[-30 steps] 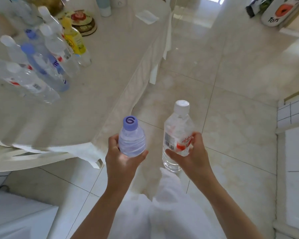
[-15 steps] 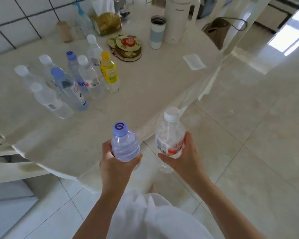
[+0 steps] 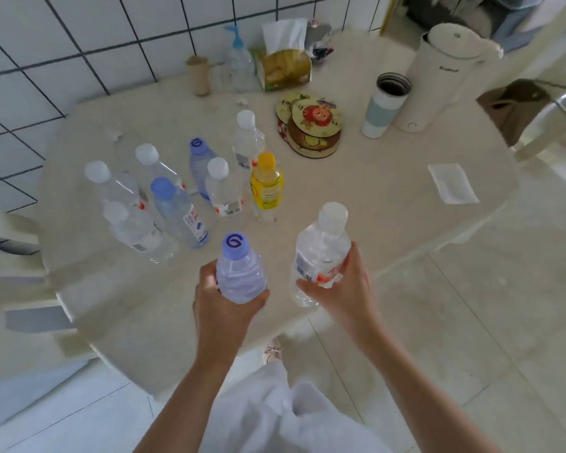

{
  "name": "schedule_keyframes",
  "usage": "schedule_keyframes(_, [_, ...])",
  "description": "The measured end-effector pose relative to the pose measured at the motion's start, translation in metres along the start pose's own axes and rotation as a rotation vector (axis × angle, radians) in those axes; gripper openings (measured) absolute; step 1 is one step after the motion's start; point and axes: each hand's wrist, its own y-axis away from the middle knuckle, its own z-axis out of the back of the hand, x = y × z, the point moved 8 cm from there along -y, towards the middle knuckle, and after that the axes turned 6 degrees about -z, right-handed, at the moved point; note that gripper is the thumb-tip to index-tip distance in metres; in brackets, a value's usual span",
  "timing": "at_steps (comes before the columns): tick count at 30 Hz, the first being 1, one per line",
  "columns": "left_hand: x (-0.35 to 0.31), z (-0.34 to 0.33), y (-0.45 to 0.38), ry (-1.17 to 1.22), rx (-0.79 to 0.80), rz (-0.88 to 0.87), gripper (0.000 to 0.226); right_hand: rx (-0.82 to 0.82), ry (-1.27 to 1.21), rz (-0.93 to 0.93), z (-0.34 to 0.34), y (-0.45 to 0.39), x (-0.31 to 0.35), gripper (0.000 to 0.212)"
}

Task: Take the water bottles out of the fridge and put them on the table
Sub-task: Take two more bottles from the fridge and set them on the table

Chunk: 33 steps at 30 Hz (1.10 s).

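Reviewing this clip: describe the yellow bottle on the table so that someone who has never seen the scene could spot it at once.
Start at the round cream table against the tiled wall, then find the cluster of standing water bottles on its left half. At the cluster's right edge stands the yellow bottle: the only one with a yellow cap and yellow label, while its neighbours are clear with white or blue caps.
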Motion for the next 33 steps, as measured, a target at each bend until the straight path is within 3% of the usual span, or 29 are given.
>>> schedule_keyframes(13, [0.011, -0.031, -0.088, -0.062, -0.088, 0.007, 0.066, 0.15, 0.014, 0.058, -0.057, -0.105, 0.025, 0.065])
schedule_keyframes(27, [0.046, -0.062, -0.081, -0.166, -0.077, 0.147, 0.051, 0.308, 0.046, 0.09, -0.092, -0.138, -0.005, 0.069])
schedule_keyframes(33, [0.043, -0.059, -0.079, -0.182, -0.075, 0.156, 0.058, 0.298, 0.051, 0.098, -0.094, -0.129, -0.012, 0.074])
